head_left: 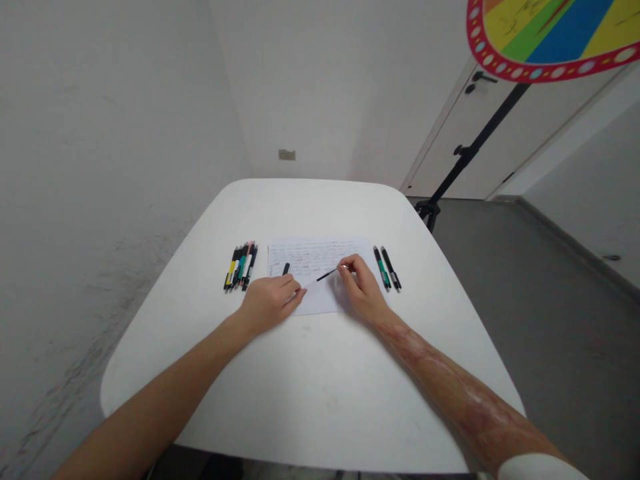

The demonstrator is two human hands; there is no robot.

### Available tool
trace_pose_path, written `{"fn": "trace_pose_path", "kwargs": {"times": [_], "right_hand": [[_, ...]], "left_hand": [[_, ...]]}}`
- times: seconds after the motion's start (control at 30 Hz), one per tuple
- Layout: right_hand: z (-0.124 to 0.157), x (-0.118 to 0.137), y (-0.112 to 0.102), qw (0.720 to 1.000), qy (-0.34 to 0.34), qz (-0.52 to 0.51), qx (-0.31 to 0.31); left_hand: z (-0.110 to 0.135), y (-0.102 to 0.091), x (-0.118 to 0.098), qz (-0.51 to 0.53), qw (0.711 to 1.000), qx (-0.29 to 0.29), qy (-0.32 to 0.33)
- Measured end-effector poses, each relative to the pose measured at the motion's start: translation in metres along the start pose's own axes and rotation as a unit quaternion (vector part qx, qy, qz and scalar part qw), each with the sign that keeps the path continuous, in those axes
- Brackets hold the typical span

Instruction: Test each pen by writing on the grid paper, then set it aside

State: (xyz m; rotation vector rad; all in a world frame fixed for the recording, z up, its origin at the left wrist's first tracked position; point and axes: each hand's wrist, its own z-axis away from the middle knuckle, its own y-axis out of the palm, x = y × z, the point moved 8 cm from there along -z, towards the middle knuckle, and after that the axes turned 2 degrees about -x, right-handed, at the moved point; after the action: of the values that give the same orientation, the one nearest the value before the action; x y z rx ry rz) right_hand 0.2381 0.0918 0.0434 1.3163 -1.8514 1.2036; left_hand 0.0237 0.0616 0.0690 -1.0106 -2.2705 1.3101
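Observation:
A thin pen refill [326, 275], part dark and part clear, spans the gap between my two hands above the paper. My left hand [271, 298] is closed, its thumb and fingers pinching the refill's clear end. My right hand [364, 288] pinches the other end near a small shiny tip. Beyond my left fingers a short black pen part [286, 269] sticks up; whether that hand grips it or it lies on the paper I cannot tell. Beneath both hands lies a handwritten sheet of paper [320, 303].
Several pens [241, 267] with yellow, green, white and black barrels lie bunched left of the paper. To its right are a green and black pen [382, 269] and a black pen [391, 269]. The white table [320, 380] has rounded corners; a colourful wheel [560, 33] stands beyond it.

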Motion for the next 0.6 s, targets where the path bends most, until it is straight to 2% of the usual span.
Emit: {"fn": "trace_pose_path", "kwargs": {"times": [0.07,0.13,0.33,0.47,0.6], "right_hand": [[0.000,-0.002,-0.005,0.999,0.004,0.006,-0.035],[0.000,-0.001,-0.006,0.999,0.002,0.011,-0.036],[0.001,0.019,0.009,0.994,-0.083,0.021,0.069],[0.004,0.023,0.012,0.989,-0.112,0.019,0.093],[0.006,0.024,0.012,0.986,-0.129,0.030,0.100]], "left_hand": [[0.001,0.000,0.002,0.000,1.000,0.000,-0.008],[0.002,0.003,0.004,0.000,1.000,0.007,-0.015],[0.004,0.012,0.006,0.016,0.999,0.034,-0.018],[0.002,0.003,0.007,0.041,0.999,-0.007,-0.021],[0.001,-0.005,0.007,0.112,0.992,-0.040,-0.046]]}}
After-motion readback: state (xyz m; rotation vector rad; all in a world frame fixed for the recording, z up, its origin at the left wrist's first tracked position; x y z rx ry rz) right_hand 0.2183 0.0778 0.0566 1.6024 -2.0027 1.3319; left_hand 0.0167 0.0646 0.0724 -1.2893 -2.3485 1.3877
